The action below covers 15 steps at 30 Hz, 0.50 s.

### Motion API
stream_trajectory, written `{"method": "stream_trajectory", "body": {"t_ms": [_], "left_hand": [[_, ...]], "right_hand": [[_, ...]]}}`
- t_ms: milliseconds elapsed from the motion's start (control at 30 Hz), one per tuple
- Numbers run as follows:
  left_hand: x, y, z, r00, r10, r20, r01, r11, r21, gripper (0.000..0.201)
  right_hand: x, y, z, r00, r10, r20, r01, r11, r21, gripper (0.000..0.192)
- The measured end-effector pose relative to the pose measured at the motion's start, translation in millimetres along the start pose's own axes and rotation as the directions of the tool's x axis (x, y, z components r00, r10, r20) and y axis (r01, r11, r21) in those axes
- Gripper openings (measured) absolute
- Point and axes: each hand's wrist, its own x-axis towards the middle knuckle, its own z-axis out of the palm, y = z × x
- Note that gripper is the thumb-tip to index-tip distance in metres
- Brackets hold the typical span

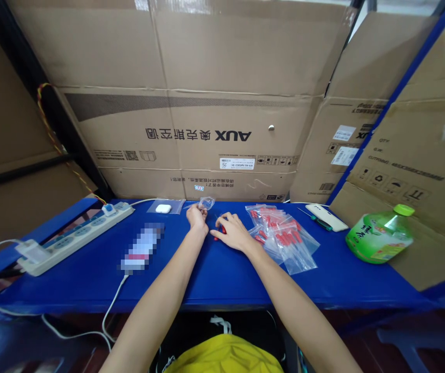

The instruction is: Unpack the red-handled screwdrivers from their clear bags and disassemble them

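1. Hands meet at the centre of the frame on the blue table (222, 282). The left hand (198, 217) is closed on a small clear bag (206, 203), pinched at one edge and lifted just off the surface, which appears to keep its mouth reachable.
2. The right hand (232, 231) rests palm down with curled fingers over a small red piece (222, 231); whether the fingers actually grip it cannot be told.
3. Just right of centre, touching the right wrist area, lies a fanned pile of clear bags (284, 235). Each holds small red pieces; the overlap suggests they were laid down one after another.
4. Upper centre, against the cardboard boxes (206, 119), a flat clear pouch (164, 207) contains a white object.
5. At the right edge, a green bottle (381, 235) lies on its side, capped, well apart from the hands.
6. At the left, a power strip (76, 235) lies diagonally with a white cable (111, 305) trailing to the lower edge.
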Motion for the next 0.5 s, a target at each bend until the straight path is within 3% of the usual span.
{"method": "stream_trajectory", "body": {"t_ms": [233, 500], "left_hand": [[-4, 1, 1.6, 1.0, -0.007, -0.012, 0.007, 1.0, 0.014, 0.008], [-10, 4, 2.3, 1.0, -0.008, -0.027, 0.009, 1.0, 0.011, 0.012]], "right_hand": [[-1, -10, 3, 1.0, -0.014, 0.01, 0.014, 0.999, -0.041, 0.034], [-2, -19, 6, 1.0, -0.026, 0.001, 0.026, 0.997, -0.068, 0.011]]}}
